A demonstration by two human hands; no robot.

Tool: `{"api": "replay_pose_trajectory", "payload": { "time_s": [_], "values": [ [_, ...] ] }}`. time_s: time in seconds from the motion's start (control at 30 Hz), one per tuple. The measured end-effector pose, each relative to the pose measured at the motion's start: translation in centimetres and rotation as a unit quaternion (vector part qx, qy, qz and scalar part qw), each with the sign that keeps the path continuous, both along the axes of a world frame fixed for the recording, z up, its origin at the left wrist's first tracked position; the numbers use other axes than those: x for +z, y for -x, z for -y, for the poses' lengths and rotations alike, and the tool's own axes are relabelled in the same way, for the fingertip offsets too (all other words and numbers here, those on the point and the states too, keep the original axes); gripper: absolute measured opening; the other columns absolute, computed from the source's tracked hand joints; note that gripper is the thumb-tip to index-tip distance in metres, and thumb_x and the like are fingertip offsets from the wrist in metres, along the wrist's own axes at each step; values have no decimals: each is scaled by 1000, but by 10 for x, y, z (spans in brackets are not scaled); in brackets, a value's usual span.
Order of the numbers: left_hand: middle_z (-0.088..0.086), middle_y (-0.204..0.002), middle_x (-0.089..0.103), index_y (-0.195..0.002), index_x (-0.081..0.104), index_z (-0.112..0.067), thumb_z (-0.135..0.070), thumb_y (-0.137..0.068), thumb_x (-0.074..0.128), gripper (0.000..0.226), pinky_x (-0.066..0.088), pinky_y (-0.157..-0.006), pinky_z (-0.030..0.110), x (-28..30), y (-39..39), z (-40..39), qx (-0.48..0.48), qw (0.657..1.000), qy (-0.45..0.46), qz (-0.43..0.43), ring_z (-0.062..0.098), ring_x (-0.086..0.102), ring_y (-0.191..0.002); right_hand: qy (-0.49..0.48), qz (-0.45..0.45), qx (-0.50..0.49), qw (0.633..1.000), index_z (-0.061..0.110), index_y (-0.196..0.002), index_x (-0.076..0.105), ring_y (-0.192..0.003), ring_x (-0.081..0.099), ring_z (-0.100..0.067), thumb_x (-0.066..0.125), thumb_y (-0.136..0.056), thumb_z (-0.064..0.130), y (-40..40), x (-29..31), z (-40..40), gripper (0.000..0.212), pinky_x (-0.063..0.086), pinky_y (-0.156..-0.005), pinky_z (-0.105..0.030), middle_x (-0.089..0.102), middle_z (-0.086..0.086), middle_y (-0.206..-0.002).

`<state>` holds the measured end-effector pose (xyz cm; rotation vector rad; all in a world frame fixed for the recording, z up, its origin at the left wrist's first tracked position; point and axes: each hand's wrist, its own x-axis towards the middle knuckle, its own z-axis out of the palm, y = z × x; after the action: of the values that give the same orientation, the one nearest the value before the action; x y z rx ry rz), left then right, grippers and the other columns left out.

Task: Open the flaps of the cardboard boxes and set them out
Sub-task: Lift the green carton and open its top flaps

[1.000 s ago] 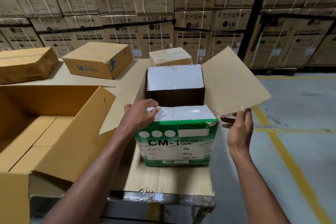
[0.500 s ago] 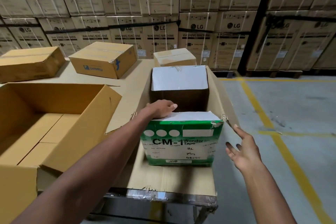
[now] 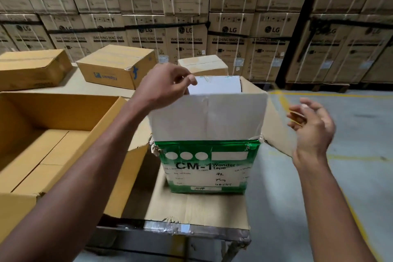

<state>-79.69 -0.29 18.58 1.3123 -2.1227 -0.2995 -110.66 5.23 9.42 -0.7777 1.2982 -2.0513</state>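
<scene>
A green-and-white tape carton (image 3: 209, 168), printed "CM-1 Wonder Tape", is stood near the front right corner of a cardboard-covered table (image 3: 197, 211). Its near flap (image 3: 207, 117), white on the inner face, is raised upright and is pinched at its top left corner by the left hand (image 3: 164, 86), whose thumb and fingers are curled over the edge. The far flap (image 3: 217, 85), also white, is seen just behind it, and the right flap (image 3: 276, 125), brown on the inside, is folded outward over the table edge. The right hand (image 3: 311, 127) is held in the air beside that flap, its fingers spread and loosely bent, with nothing grasped; whether a fingertip brushes the flap cannot be told, since the hand is blurred.

To the left of the carton, a large open box (image 3: 53, 134) of yellow-brown cardboard is set with its flaps out, one of them lying against the carton's left side. Farther back on the table, three closed boxes are placed: a flat one (image 3: 32, 68) at the far left, a box with blue print (image 3: 117, 66) beside it, and a small taped box (image 3: 203, 64) directly behind the carton. Stacked washing-machine cartons (image 3: 187, 36) are ranged along the back wall. A grey floor with yellow lines (image 3: 282, 98) is seen at the right.
</scene>
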Motion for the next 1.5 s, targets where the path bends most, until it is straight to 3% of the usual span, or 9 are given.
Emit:
{"api": "replay_pose_trajectory", "payload": {
  "time_s": [0.1, 0.2, 0.47, 0.7, 0.9, 1.0, 1.13, 1.3, 1.5],
  "values": [
    [-3, -91, 77, -112, 71, -28, -29, -102, 54, 19, 55, -64, 22, 11, -6, -29, -103, 970, -220, -26, 3, 70, -72, -77, -48, 125, 988, 19, -93, 70, -74, 64, -13, 56, -95, 18, -9, 8, 6, 14, 46, -67, -26, 72, 1, -85],
    [-2, -103, 76, -125, 65, -27, -31, -97, 62, 29, 61, -74, 31, -6, -9, -40, -138, 937, -320, 14, 20, 74, -83, -142, -118, 243, 952, 18, -96, 73, -83, 65, -19, 60, -95, 27, -17, 8, 14, 16, 46, -74, -32, 75, -2, -95],
    [-5, -130, 57, -138, 54, -32, -58, -87, 66, 58, 48, -97, 45, -101, 19, -47, -69, 955, -206, 200, 15, 57, -115, -187, -351, 332, 855, 24, -102, 74, -86, 63, -6, 65, -95, 30, -45, -4, 27, 13, 44, -65, -14, 74, 4, -100],
    [-8, -127, 66, -134, 53, -40, -58, -87, 65, 51, 45, -83, 35, -125, 35, -51, 19, 962, -133, 238, 21, 61, -117, -309, -596, 381, 635, 23, -155, 25, -136, 46, -27, 66, -92, 45, -71, -20, 82, 78, 43, -107, -38, 41, -5, -154],
    [-9, -102, 72, -114, 60, -36, -61, -86, 64, 38, 43, -66, 32, -133, 44, -52, 65, 962, -53, 259, 19, 67, -94, -408, -687, 397, 452, 15, -147, 47, -137, 45, -28, 57, -93, 57, -77, -44, 143, 69, 39, -111, -42, 46, -4, -153],
    [-14, -101, 71, -112, 60, -37, -61, -87, 63, 36, 45, -76, 33, -146, 42, -56, 76, 973, -15, 215, 12, 66, -91, -428, -693, 376, 441, 9, -146, 46, -135, 47, -31, 58, -92, 57, -77, -54, 157, 73, 43, -106, -42, 46, -9, -151],
    [-16, -106, 70, -116, 60, -38, -63, -86, 60, 38, 45, -87, 36, -157, 44, -60, 101, 979, 2, 180, 10, 61, -93, -424, -713, 348, 437, 7, -157, 21, -149, 23, -35, 55, -93, 59, -80, -47, 175, 89, 30, -117, -47, 14, -15, -165],
    [-16, -109, 69, -119, 59, -38, -62, -88, 58, 40, 41, -92, 35, -159, 46, -61, 114, 980, 5, 164, 10, 59, -97, -360, -784, 185, 470, 13, -159, 0, -142, 31, -49, 60, -91, 55, -88, -42, 187, 101, 38, -108, -51, -7, -13, -167],
    [-15, -109, 68, -118, 59, -36, -58, -88, 58, 37, 39, -90, 34, -158, 48, -60, 123, 978, 6, 167, 11, 59, -96, -266, -807, 82, 520, 24, -160, 0, -146, 13, -53, 70, -83, 51, -97, -27, 221, 107, 31, -112, -55, -11, -12, -167]
  ]
}}
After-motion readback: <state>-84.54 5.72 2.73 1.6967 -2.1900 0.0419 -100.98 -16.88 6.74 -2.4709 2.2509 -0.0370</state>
